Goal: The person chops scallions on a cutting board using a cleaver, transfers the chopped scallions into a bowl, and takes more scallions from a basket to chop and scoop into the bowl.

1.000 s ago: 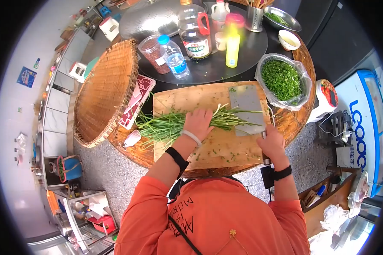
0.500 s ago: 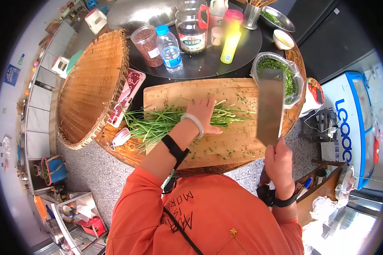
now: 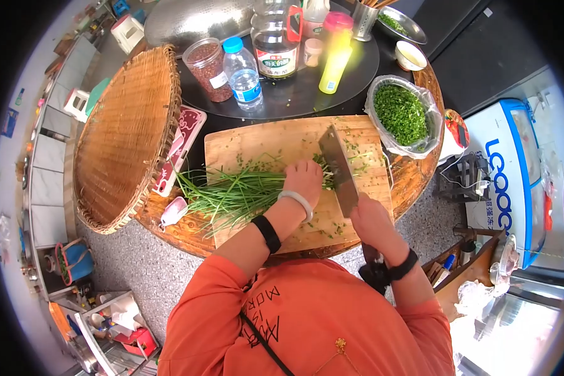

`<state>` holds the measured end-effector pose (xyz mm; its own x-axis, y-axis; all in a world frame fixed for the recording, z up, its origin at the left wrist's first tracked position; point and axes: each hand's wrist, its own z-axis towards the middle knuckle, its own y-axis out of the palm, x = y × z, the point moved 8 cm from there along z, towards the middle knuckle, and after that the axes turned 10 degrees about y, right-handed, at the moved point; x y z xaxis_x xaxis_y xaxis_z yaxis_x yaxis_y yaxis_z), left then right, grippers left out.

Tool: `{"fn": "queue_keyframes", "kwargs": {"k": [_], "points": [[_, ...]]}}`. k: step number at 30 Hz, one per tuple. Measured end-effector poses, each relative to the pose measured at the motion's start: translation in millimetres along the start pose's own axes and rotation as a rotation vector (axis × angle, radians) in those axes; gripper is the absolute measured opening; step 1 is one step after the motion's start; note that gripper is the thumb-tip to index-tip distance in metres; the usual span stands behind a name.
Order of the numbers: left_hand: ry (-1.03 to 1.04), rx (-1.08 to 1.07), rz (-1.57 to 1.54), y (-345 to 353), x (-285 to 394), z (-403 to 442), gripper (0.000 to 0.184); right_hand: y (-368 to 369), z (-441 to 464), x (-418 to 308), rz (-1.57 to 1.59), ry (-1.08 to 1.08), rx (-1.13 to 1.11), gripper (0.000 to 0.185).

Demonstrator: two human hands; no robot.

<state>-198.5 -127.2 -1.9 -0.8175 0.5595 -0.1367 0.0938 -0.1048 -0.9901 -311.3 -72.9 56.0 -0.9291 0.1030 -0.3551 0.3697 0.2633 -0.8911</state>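
Metal cleaver [image 3: 340, 170] (smooth), wooden board [image 3: 276, 136].

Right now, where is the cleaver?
In the head view, the cleaver is just right of centre, over the board, its handle in the right hand and its blade at the right end of the greens.

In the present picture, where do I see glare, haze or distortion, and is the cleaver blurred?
Head view: white glare washes out the lower right; metalware shines. Head view: haze veils the yellow bottle. Head view: cabinets curve inside a dark border. Head view: the cleaver looks fairly clear.
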Motion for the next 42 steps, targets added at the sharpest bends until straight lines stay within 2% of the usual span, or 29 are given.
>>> {"fn": "queue_keyframes", "kwargs": {"k": [2, 4, 6, 7, 9, 10, 12, 14, 15, 18, 19, 23, 25, 28, 29, 32, 35, 37, 38, 42], "points": [[0.081, -0.013, -0.146, 6.0, 1.6, -1.3, 0.027, 3.9, 7.8, 0.6, 0.045, 0.03, 0.018, 0.015], [0.109, 0.019, -0.171, 2.8, -1.0, -6.2, 0.025, 1.2, 7.0, -1.2, 0.096, 0.056, 0.037, 0.017], [0.136, 0.047, -0.191, -3.6, -10.0, -7.9, 0.023, 0.4, -1.7, -1.9, -0.006, 0.116, -0.013, 0.012], [0.126, 0.001, -0.28, -7.4, -17.1, -6.7, 0.025, -0.2, -8.3, 2.1, 0.003, 0.121, -0.009, 0.012], [0.116, -0.052, -0.364, -23.5, -25.0, 3.3, 0.028, -20.0, -23.7, 5.8, 0.082, -0.02, 0.21, 0.009], [0.068, -0.106, -0.428, -30.7, -30.1, 7.9, 0.032, -21.0, -28.1, 15.3, 0.091, -0.016, 0.202, 0.009], [0.024, -0.167, -0.486, -29.3, -31.6, 18.1, 0.035, -37.4, -39.0, 52.2, 0.35, 0.137, 0.328, 0.009], [0.114, 0.097, -0.501, -50.4, -20.7, 43.2, 0.037, -49.0, -44.5, 73.9, 0.367, 0.17, 0.332, 0.01], [0.114, 0.027, -0.469, -48.3, -10.2, 57.8, 0.039, -52.5, -46.9, 83.2, 0.377, 0.201, 0.33, 0.01], [0.118, 0.058, -0.447, -38.3, 21.9, 88.8, 0.043, -63.2, -50.9, 95.7, 0.242, 0.21, 0.393, 0.01], [0.105, 0.014, -0.401, -32.0, 30.8, 93.1, 0.05, -63.8, -50.3, 100.2, 0.242, 0.214, 0.401, 0.01], [0.14, 0.065, -0.262, -29.4, 52.2, 85.7, 0.065, -51.1, -39.5, 109.1, 0.047, 0.224, 0.33, 0.009], [0.138, -0.064, -0.227, -20.3, 55.7, 81.8, 0.075, -45.6, -31.4, 104.3, -0.007, 0.237, 0.279, 0.009], [0.159, -0.027, -0.15, -13.3, 54.5, 76.7, 0.077, -37.7, -20.5, 84.3, -0.132, 0.204, 0.207, 0.007], [0.15, -0.028, -0.151, -9.0, 51.5, 72.9, 0.077, -32.3, -18.7, 74.1, -0.128, 0.129, 0.182, 0.006], [0.084, -0.096, -0.316, -8.5, 34.4, 53.0, 0.078, -28.8, -17.5, 52.2, -0.132, 0.008, 0.157, 0.007], [0.064, -0.012, -0.413, -34.2, 30.4, 38.6, 0.079, -26.3, -13.9, 51.4, -0.145, 0.058, 0.102, 0.007], [0.056, -0.037, -0.212, -36.3, 36.3, 38.3, 0.087, -34.2, -13.1, 58.4, -0.077, 0.102, 0.109, 0.009], [0.053, -0.034, -0.219, -32.5, 36.8, 39.5, 0.087, -35.9, -13.6, 62.1, -0.086, 0.102, 0.108, 0.009], [0.025, -0.068, -0.238, -1.2, 30.5, 49.4, 0.076, -53.3, -23.5, 79.6, 0.006, 0.123, 0.204, 0.009]]}}
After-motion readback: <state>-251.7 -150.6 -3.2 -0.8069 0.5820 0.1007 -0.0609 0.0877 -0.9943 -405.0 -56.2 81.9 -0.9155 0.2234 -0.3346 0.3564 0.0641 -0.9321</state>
